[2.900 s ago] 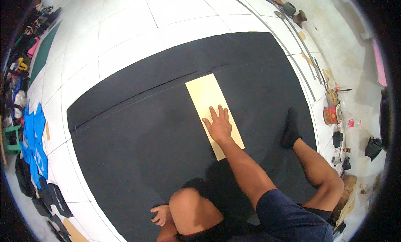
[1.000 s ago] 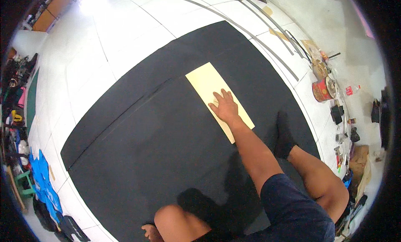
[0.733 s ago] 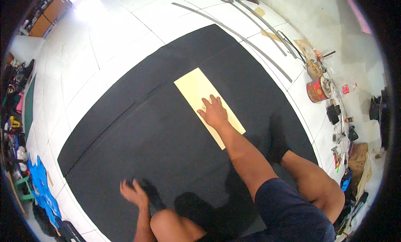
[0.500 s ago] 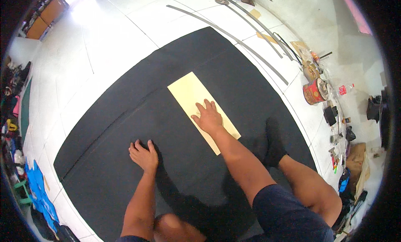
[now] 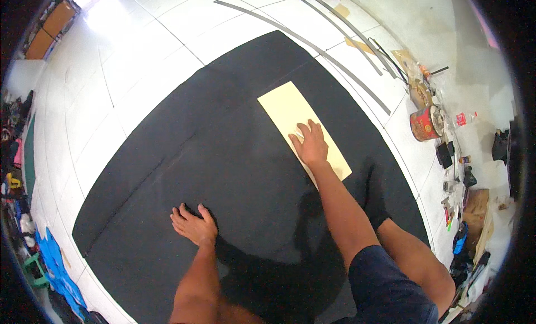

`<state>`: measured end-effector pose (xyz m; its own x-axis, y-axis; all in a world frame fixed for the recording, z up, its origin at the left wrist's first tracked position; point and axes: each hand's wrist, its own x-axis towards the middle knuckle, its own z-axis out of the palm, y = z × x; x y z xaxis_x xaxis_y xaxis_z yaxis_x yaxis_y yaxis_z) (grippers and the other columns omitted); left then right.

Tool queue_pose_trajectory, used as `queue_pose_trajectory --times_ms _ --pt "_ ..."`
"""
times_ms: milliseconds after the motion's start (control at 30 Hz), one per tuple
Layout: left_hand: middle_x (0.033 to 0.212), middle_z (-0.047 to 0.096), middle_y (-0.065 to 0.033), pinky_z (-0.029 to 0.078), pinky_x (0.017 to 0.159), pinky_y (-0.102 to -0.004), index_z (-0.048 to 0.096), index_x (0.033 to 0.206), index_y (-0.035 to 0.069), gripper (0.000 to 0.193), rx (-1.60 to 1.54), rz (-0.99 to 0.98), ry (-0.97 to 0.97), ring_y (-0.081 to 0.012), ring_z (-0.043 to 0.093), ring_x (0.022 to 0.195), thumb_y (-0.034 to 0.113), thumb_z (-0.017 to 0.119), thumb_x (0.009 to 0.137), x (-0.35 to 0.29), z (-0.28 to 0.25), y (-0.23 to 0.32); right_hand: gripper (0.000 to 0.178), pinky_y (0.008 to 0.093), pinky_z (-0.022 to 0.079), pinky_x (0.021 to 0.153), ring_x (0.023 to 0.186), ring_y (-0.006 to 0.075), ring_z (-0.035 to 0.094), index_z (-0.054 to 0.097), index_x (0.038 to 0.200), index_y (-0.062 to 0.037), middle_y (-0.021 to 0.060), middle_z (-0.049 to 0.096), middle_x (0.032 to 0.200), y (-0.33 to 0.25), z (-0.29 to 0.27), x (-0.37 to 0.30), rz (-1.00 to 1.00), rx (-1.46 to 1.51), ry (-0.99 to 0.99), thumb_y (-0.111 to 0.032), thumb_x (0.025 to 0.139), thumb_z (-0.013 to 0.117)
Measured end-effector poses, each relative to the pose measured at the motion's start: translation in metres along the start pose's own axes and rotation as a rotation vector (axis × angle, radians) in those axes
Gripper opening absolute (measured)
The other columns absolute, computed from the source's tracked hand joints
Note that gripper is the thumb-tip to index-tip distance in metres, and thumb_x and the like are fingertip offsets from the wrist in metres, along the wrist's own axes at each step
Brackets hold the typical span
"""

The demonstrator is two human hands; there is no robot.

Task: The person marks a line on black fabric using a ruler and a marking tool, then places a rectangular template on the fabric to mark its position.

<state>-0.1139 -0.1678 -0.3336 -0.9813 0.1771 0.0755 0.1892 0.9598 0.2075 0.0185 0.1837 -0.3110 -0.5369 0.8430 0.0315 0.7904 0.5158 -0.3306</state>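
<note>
A large black sheet [image 5: 234, 151] of fabric-like material lies spread on the floor, with a dark crease or line running across its left part. On its right half rests a pale yellow rectangular board [image 5: 287, 103], slanted from far left to near right. My right hand [image 5: 312, 145] presses down on this board, fingers apart; a small whitish spot shows beside the fingers, too small to name. Farther left, my left hand [image 5: 195, 224] leans on the black sheet with its fingers spread and nothing in it. My foot in a dark sock [image 5: 375, 195] rests on the sheet's right side.
Long grey strips [image 5: 312, 44] lie on the white tiled floor [image 5: 151, 61] beyond the sheet. A red tin can [image 5: 425, 124] and assorted small items line the right wall. Blue material [image 5: 58, 268] and a green stool [image 5: 36, 270] are at the left.
The yellow board has slid right and away across the sheet, my right hand moving with it. My left hand stays on the sheet, slightly lower in view. The head view has shifted a little.
</note>
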Motion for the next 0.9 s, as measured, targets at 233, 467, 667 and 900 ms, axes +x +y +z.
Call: queue_pose_trajectory --times_ms 233,467,667,900 --pt "0.151 0.038 -0.0226 0.021 0.119 -0.0544 0.046 0.141 0.004 0.061 0.041 0.012 0.045 -0.0407 0.03 0.143 0.042 0.058 0.095 0.003 0.001 -0.001 0.05 0.0517 0.042 0.11 0.144 0.0379 0.034 0.06 0.133 -0.0187 0.0149 0.042 0.152 -0.001 -0.002 0.017 -0.017 0.004 -0.06 -0.048 0.092 0.064" --pt "0.152 0.036 -0.0223 0.019 0.119 -0.0547 0.044 0.142 0.005 0.061 0.036 0.009 0.027 -0.0413 0.027 0.144 0.043 0.056 0.095 0.001 0.002 -0.002 0.05 0.0468 0.045 0.108 0.142 0.0332 0.038 0.063 0.129 -0.0197 0.0134 0.046 0.149 0.0 -0.002 0.019 -0.062 -0.011 -0.027 -0.051 0.09 0.066" --pt "0.154 0.035 -0.0215 0.017 0.12 -0.0544 0.042 0.143 0.005 0.062 0.034 -0.015 -0.016 -0.0402 0.024 0.146 0.043 0.054 0.096 0.002 0.0 0.002 0.056 0.0518 0.044 0.108 0.143 0.0391 0.035 0.054 0.14 -0.0195 0.0174 0.042 0.151 -0.008 -0.011 0.027 0.007 -0.052 -0.167 -0.046 0.091 0.065" --pt "0.154 0.034 -0.0215 0.017 0.12 -0.0543 0.042 0.142 0.005 0.061 0.009 0.0 -0.018 -0.0403 0.024 0.146 0.043 0.055 0.096 0.003 -0.003 0.0 0.065 0.0544 0.043 0.108 0.146 0.0411 0.029 0.045 0.149 -0.0259 0.0165 0.033 0.158 0.003 -0.004 0.023 0.063 -0.118 -0.185 -0.055 0.092 0.057"
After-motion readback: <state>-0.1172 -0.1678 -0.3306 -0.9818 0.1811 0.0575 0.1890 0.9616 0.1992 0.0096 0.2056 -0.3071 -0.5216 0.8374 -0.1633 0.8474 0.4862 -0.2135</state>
